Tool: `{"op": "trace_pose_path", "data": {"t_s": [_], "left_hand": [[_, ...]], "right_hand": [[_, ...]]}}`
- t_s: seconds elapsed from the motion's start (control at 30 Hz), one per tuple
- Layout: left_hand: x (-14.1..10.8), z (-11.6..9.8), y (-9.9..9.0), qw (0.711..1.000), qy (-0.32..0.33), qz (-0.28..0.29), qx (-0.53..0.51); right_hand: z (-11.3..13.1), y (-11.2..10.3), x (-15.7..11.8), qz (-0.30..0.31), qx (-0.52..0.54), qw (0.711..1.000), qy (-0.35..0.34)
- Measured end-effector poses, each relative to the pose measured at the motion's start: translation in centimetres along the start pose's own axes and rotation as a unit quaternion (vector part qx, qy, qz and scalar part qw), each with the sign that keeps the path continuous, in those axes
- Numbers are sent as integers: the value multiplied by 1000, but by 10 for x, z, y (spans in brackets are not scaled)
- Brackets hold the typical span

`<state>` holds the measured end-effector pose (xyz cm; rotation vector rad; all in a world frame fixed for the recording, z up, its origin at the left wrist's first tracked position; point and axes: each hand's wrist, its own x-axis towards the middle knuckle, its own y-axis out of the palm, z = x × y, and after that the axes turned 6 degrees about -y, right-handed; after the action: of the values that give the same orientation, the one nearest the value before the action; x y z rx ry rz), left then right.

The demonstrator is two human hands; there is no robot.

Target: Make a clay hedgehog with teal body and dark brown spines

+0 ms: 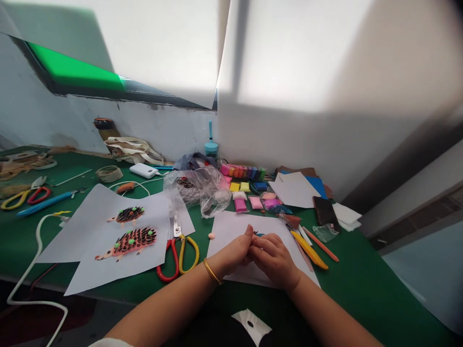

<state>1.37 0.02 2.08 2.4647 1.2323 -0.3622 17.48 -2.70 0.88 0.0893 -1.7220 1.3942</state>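
Note:
My left hand point(235, 251) and my right hand point(274, 258) are pressed together over a white sheet of paper point(224, 223). The fingers of both are curled in, and whatever lies between the palms is hidden. A small dark and blue patch point(257, 234) shows just behind the fingertips; I cannot tell what it is. Left of the hands, a small ball of pale orange clay point(211, 235) sits at the sheet's edge. Scissors with red and yellow handles point(180, 258) lie further left. Right of my right hand is a yellow modelling tool point(308, 249).
Paper with two clay hedgehogs point(132, 241) lies left. Behind the hands are clay packets point(240, 204), a clear plastic bag point(202, 188) and a rack of coloured clay point(243, 171). A phone point(325, 212) and an orange stick point(320, 244) are right. A white cable point(34, 260) hangs over the left edge.

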Motion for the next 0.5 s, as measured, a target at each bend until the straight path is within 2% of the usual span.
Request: {"op": "trace_pose_path", "data": {"t_s": [0.13, 0.3, 0.4, 0.5], "left_hand": [[3, 1, -1, 1000, -6, -4, -23], [-4, -4, 3, 999, 8, -12, 35], [-7, -9, 4, 998, 30, 11, 62], [-7, -16, -2, 995, 61, 12, 79]], "right_hand": [[-3, 3, 2, -16, 19, 999, 22], [-3, 4, 4, 1, 31, 999, 18], [-3, 2, 2, -49, 48, 996, 51], [-9, 0, -4, -114, 100, 979, 137]]}}
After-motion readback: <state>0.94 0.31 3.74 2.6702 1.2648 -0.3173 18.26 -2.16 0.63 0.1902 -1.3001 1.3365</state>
